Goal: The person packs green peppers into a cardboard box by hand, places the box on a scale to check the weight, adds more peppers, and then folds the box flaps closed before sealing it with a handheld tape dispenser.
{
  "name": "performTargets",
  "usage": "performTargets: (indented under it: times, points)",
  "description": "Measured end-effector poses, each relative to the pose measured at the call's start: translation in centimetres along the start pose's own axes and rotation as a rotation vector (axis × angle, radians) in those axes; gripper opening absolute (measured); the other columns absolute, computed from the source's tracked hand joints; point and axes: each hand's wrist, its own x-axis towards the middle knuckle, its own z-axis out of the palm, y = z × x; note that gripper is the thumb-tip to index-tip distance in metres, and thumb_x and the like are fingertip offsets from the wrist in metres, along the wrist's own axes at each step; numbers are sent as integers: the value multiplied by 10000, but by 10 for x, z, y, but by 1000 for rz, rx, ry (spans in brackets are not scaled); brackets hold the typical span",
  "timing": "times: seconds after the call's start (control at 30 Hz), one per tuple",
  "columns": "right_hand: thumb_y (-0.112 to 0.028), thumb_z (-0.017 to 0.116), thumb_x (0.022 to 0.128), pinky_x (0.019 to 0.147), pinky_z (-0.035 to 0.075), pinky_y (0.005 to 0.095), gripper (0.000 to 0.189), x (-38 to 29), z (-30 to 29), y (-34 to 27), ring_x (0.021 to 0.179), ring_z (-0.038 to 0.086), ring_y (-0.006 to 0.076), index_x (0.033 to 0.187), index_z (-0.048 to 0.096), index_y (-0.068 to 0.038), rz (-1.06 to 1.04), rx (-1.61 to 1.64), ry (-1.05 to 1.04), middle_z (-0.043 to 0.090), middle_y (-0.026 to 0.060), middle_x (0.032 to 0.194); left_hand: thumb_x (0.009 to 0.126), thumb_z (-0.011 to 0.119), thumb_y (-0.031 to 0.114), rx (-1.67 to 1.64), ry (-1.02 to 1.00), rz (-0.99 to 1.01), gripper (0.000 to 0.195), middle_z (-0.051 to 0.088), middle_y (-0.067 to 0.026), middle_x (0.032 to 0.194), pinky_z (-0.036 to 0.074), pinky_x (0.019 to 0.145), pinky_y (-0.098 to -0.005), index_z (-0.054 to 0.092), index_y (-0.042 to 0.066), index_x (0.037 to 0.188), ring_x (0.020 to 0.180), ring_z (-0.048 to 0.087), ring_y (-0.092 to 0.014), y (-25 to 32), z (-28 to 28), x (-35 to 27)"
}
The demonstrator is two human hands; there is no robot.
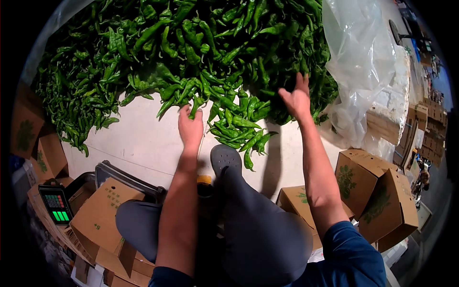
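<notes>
A large heap of long green peppers [190, 43] covers the pale floor [143, 132] in front of me. My left hand [191, 125] is at the heap's near edge, with one green pepper [195, 107] between thumb and fingers. More peppers lie right against its fingertips. Over the shaded right side of the heap, my right hand [298, 100] reaches with fingers apart and nothing visible in it. Between the hands, a small spread of peppers [236, 129] runs down to the toe of my grey clog [226, 159].
Cardboard boxes [104, 211] stand at my left beside a scale display [55, 204] with lit digits. Other printed boxes [358, 172] are at my right. Clear plastic sheeting [358, 53] and a white foam block [389, 104] border the heap's right side.
</notes>
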Motion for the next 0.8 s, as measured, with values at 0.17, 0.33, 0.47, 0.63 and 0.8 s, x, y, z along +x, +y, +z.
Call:
performTargets:
  times: [0.17,0.33,0.47,0.63,0.8]
  points:
    - [-122,751,731,1015,485,515,776,-79,4,-43,1331,452,445,1441,445,-185,-23,-64,-179,353,223,1538,899,679,376,12,-369,-179,586,744,-113,1017,510,892,-381,561,23,1351,986,690,-273,8,9,-12]
    - [-54,701,733,1031,414,563,655,-142,11,-67,1304,431,497,1362,517,-67,-180,-27,-295,417,172,1495,922,696,227,-21,-479,-153,537,717,-82,976,510,829,-278,539,-26,1369,885,659,-145,20,11,-29]
    - [-73,670,777,1006,404,557,444,-179,3,-78,1304,435,462,1218,627,-36,-342,-4,-443,488,134,1442,912,692,343,-144,-521,-202,640,724,-92,1069,509,842,-306,496,52,1448,939,684,-193,-2,6,-26]
    - [-58,667,845,948,522,441,407,-193,-17,-58,1147,619,376,1249,622,-45,-327,313,-359,637,155,1287,942,667,359,-194,-537,-259,701,648,-156,1263,485,921,-310,410,57,1520,1060,643,-222,12,4,-30]
    - [-181,697,916,886,541,360,481,-165,-30,-13,1018,686,269,1336,573,17,129,293,-91,678,193,1211,1000,585,330,-451,-558,-262,702,431,-159,1531,346,1106,-322,294,46,1572,1364,426,-229,40,0,-39]
